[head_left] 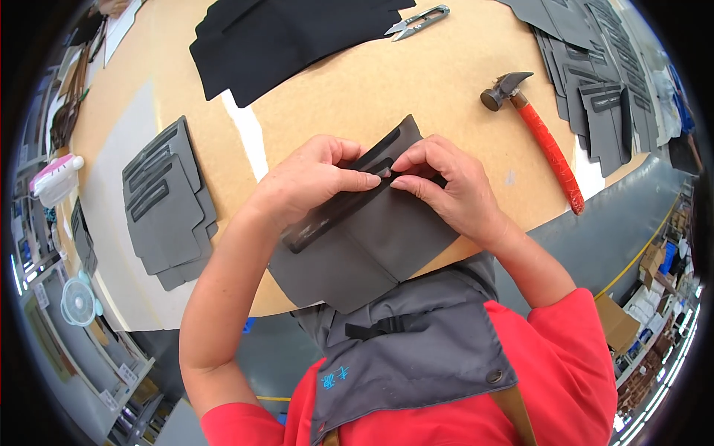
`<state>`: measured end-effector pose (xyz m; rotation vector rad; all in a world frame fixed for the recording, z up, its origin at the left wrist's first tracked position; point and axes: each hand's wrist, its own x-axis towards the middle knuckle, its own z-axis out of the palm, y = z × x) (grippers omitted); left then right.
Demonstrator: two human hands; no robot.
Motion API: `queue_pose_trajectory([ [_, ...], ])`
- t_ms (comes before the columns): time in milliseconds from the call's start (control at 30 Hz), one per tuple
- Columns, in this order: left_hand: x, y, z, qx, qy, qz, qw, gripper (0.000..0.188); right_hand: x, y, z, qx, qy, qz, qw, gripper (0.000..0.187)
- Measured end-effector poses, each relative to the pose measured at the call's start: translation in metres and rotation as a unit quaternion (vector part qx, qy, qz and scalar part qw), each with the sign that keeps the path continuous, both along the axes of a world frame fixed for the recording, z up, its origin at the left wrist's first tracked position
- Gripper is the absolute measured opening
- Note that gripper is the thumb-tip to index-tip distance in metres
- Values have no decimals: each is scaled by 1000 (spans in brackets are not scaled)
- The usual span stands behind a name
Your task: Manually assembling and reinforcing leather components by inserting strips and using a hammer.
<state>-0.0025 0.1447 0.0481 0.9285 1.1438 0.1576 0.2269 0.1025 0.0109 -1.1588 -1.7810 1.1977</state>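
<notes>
A grey leather-like panel (372,249) with notched corners and darker strips along its far part lies tilted at the table's near edge, its lower part overhanging toward my apron. My left hand (316,178) grips the panel's far part, the thumb laid along a dark strip and the fingers curled behind. My right hand (446,182) is closed in a pinch beside the left thumb tip, at the end of the strip's slot. Something small and pale shows at its fingertips, too small to name.
Stacked grey panels (167,215) lie at left, and more grey panels (606,111) at far right. A hammer (547,141) with a red-wrapped handle lies right of my hands. Thread snips (420,22) rest beside black cut pieces (286,44) at the back. A small fan (80,301) stands at left.
</notes>
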Motion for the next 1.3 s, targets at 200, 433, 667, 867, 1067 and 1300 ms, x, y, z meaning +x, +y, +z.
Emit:
queue_pose_trajectory([
  [200, -1, 3, -1, -15, -16, -1, 1000, 22, -3, 0, -2, 28, -17, -14, 999, 14],
  [433, 1, -13, 6, 236, 111, -4, 965, 29, -12, 7, 10, -3, -88, -15, 996, 9],
  [667, 8, -115, -12, 507, 188, 123, 832, 19, -20, 16, 14, -19, -159, 4, 987, 10],
  [867, 10, -138, -48, 593, 211, 186, 755, 17, -27, 20, 19, -59, -203, -10, 977, 9],
  [1067, 11, -139, -54, 602, 188, 207, 748, 19, -28, 18, 19, -59, -217, -17, 974, 10],
  [1300, 11, -138, -53, 604, 186, 202, 748, 19, -27, 21, 21, -61, -226, -10, 972, 17],
])
